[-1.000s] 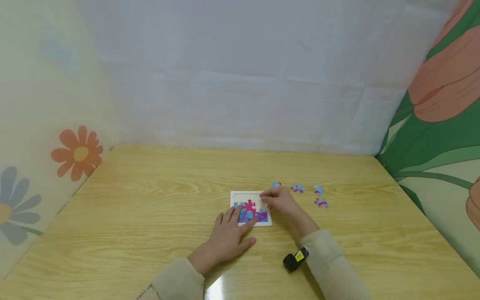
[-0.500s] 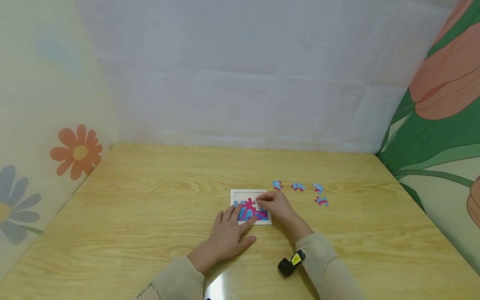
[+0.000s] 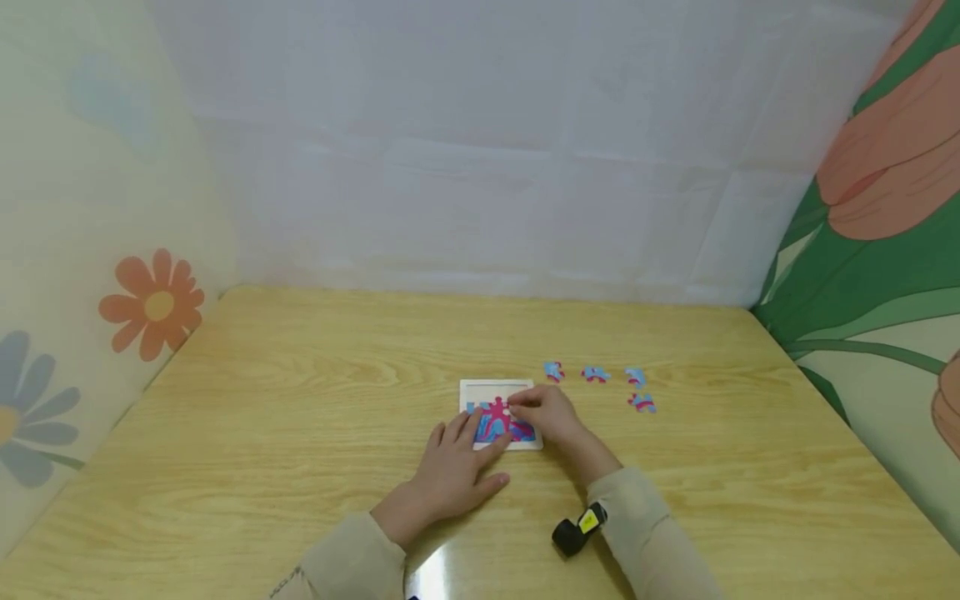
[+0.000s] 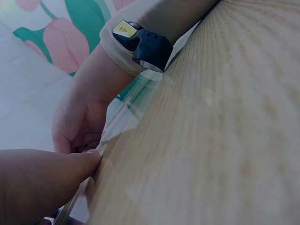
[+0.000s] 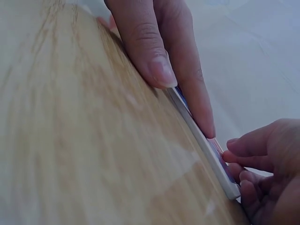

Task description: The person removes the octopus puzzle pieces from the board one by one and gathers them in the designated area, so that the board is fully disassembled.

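Observation:
A small jigsaw puzzle (image 3: 497,422) in pink and blue fills the near part of a white tray (image 3: 501,384), while the tray's far strip shows pale. My left hand (image 3: 452,477) lies with spread fingers over the tray's near left corner, fingertips on the puzzle. In the right wrist view its index finger presses at the tray edge (image 5: 201,137). My right hand (image 3: 552,415) reaches over the tray's right side, thumb and index finger pinching a puzzle piece (image 5: 217,146). Most of that piece is hidden by the fingertips.
Several loose puzzle pieces (image 3: 596,375) lie on the wooden table (image 3: 337,358) beyond and right of the tray. A black wrist camera (image 3: 572,537) sits on the right sleeve. A white cloth (image 3: 480,167) hangs behind the table, with flower-printed panels on both sides.
My right hand has moved slightly left and nearer over the tray, down to the gap beside the pink piece. A loose piece behind it has come into fuller view. The left hand stays put.

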`<state>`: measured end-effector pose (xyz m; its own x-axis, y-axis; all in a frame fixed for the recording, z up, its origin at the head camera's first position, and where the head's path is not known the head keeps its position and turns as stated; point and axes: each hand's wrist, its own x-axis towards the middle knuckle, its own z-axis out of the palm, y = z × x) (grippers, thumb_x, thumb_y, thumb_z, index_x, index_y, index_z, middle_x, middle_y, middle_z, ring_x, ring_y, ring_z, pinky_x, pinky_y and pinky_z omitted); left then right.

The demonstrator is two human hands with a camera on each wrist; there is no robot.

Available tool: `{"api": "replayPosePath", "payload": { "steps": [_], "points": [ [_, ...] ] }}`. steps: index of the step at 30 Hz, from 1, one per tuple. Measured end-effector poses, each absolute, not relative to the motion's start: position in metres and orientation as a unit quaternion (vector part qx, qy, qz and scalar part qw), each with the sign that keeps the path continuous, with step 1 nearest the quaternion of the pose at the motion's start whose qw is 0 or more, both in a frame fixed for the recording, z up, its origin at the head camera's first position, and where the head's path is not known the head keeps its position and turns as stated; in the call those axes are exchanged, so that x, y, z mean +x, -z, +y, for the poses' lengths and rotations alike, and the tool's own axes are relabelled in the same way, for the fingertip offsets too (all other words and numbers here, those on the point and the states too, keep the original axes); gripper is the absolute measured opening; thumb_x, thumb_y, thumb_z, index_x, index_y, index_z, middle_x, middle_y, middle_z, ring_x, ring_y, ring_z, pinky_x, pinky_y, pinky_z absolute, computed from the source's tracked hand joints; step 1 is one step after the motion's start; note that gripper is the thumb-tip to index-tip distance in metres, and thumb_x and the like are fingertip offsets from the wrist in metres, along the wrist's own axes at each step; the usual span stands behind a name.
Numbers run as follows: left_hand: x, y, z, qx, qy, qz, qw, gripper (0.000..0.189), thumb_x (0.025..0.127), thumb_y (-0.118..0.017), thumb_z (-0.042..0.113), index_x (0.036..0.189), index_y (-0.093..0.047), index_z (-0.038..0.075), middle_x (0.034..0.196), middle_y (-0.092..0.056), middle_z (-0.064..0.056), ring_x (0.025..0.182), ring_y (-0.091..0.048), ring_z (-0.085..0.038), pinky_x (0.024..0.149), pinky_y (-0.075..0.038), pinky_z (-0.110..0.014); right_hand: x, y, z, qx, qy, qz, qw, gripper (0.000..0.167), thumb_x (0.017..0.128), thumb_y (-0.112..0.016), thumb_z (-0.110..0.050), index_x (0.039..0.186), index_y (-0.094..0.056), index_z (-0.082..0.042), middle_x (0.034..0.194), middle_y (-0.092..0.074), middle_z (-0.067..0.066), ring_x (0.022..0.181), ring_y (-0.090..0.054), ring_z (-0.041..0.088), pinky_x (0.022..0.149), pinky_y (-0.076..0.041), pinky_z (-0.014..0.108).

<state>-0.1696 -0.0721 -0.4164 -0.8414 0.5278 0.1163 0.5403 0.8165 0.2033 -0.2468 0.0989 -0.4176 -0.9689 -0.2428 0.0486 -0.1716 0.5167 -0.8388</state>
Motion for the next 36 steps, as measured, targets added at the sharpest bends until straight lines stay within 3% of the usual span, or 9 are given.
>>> {"api": "replayPosePath", "payload": {
  "steps": [19, 36],
  "points": [
    [-0.1691, 0.4176, -0.0709, -0.281, 0.117, -0.952, 0.040, 0.048, 0.085, -0.044, 0.046, 0.126, -0.047, 0.022, 0.134, -0.024, -0.026, 0.119, -0.021, -0.042, 0.089, -0.020, -0.057, -0.2454, 0.4175, 0.0946, -0.100, 0.466, 0.879, 0.002, 0.007, 0.075, -0.065, -0.008, 0.081, -0.067, -0.006, 0.073, -0.060, 0.000, 0.067, -0.050, 0.011, 0.064, -0.041, 0.026],
    [-0.1701, 0.4190, -0.0716, -0.286, 0.113, -0.950, 0.056, 0.048, 0.084, -0.045, 0.047, 0.125, -0.048, 0.023, 0.133, -0.026, -0.025, 0.118, -0.023, -0.042, 0.088, -0.021, -0.057, -0.2467, 0.4177, 0.0918, -0.098, 0.536, 0.839, -0.006, 0.006, 0.072, -0.065, 0.001, 0.078, -0.062, 0.001, 0.065, -0.058, 0.001, 0.060, -0.051, 0.010, 0.057, -0.042, 0.024]
  ]
}}
